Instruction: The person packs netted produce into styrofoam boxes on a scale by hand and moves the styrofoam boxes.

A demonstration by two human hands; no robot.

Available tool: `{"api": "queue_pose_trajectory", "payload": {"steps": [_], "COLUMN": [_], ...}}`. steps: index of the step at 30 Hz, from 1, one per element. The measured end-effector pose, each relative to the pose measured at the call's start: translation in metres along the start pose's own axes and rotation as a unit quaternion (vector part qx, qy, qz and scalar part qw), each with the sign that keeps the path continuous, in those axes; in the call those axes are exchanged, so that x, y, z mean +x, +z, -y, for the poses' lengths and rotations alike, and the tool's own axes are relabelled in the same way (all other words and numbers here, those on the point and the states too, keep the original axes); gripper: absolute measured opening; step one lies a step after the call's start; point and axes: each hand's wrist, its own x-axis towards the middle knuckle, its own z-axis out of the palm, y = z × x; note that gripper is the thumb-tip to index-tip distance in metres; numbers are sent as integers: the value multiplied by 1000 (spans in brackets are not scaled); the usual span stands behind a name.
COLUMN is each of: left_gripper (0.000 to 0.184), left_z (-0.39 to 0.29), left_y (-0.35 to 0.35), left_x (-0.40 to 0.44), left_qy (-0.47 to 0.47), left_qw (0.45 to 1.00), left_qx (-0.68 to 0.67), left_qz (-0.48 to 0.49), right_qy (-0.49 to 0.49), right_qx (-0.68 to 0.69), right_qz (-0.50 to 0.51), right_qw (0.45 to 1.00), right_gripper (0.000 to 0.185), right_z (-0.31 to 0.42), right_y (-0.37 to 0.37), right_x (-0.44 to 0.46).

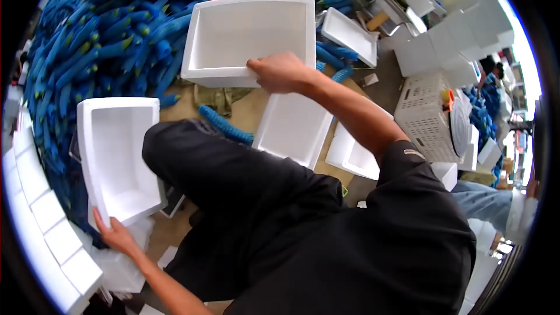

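My right hand (282, 73) is closed over the near rim of a white foam box (251, 35), whose hollow side faces me. Lower on the left, my left hand (118, 237) grips the bottom corner of a second foam box (125, 157), tilted on its side so that its inside shows. Both boxes have nothing in them. Behind and between them lies a large heap of long, green-tipped things in blue netting (99, 52). One blue-netted piece (224, 123) lies apart, beside my knee. Under my right forearm sits a white foam tray or lid (294, 125).
Another foam box (356, 151) is right of my knee. A perforated white crate (423, 116) stands farther right, near stacked foam boxes (466, 29). White blocks (49, 216) line the left side. Other people's arms and legs (487, 201) show at the right edge.
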Motion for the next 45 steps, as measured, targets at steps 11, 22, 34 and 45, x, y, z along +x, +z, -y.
{"api": "queue_pose_trajectory", "payload": {"steps": [11, 22, 34, 45], "left_gripper": [54, 50, 74, 73], "left_z": [30, 99, 57, 24], "left_y": [-12, 28, 65, 93], "left_x": [-103, -97, -34, -118], "left_qy": [-148, -177, -135, -4], "left_qw": [989, 979, 982, 920], "left_qx": [-6, -29, 70, 65], "left_qz": [11, 98, 113, 387], "right_qy": [-43, 57, 83, 227], "right_qx": [-236, -227, 181, 305], "right_qz": [472, 365, 200, 281], "right_qw": [848, 901, 959, 881], "right_gripper": [36, 39, 47, 70], "right_z": [-36, -79, 43, 61], "right_y": [39, 63, 249, 352], "right_x": [11, -73, 47, 107]}}
